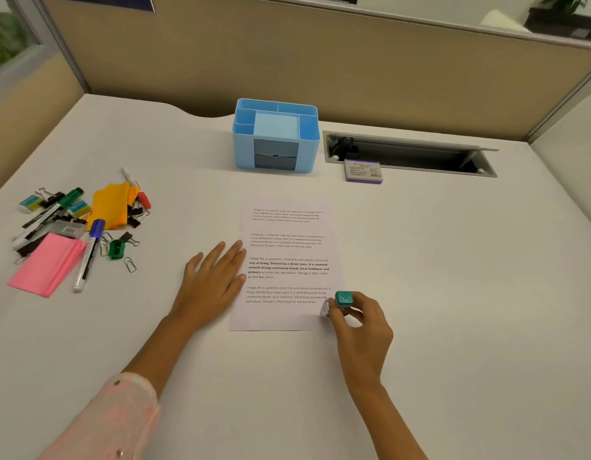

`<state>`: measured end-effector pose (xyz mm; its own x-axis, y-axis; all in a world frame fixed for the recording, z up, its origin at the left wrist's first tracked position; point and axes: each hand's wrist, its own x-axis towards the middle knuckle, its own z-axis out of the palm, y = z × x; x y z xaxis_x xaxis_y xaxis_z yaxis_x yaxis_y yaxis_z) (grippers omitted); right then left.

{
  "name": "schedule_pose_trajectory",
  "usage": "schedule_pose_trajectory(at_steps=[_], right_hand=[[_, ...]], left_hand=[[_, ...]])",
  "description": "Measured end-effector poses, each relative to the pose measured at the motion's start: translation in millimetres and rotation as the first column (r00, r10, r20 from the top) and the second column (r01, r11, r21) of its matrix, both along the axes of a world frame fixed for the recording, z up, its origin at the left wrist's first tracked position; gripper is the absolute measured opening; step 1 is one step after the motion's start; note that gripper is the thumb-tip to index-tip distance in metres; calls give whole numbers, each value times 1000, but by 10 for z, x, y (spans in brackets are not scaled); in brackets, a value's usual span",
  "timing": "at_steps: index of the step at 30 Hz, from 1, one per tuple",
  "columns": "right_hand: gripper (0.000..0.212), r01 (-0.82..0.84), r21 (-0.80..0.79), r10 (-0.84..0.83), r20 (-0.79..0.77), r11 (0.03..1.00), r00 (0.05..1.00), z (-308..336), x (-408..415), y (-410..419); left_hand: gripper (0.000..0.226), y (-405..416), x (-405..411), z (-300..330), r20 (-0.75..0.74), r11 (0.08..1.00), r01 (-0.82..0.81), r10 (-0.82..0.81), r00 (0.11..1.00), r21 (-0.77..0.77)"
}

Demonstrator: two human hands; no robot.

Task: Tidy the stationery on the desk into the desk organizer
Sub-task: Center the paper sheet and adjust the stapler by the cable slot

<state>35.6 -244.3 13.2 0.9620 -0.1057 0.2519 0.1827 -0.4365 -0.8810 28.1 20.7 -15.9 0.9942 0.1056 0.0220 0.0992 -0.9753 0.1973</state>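
Observation:
A blue desk organizer stands at the back middle of the desk, with light blue notes in its central compartment. A printed sheet of paper lies in front of it. My left hand rests flat, fingers apart, on the sheet's left edge. My right hand grips a small green clip dispenser with a metal tip at the sheet's lower right corner. At the far left lies a pile of stationery: markers, binder clips, pink sticky notes, orange notes, a green sharpener, paper clips.
A purple-edged box sits right of the organizer, at the rim of an open cable tray set into the desk. Beige partition walls close the back and sides. Bare desk surface spreads to the right.

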Motion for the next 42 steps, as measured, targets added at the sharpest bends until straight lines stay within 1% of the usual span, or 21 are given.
schedule_pose_trajectory(at_steps=[12,21,26,34,38,42], right_hand=[[30,-2,0,2,-7,1000,1000,-73,-27,10],[35,-18,-37,19,27,999,999,-126,-66,17],[24,-32,-72,35,38,997,999,-169,-68,-4],[23,-33,-101,39,62,994,997,-177,-68,-4],[23,-27,-99,31,43,995,999,-151,-23,44],[19,-18,-100,25,61,995,998,-154,-63,27]], left_hand=[[60,-3,-1,-14,8,1000,-1,1,1000,9],[56,18,11,-85,-4,999,-11,11,1000,31],[55,38,14,-120,-6,999,-7,8,1000,40],[55,30,17,-124,-1,999,-10,10,1000,41],[55,54,37,-101,0,998,-12,12,1000,57],[55,42,40,-95,3,998,-9,9,1000,62]])
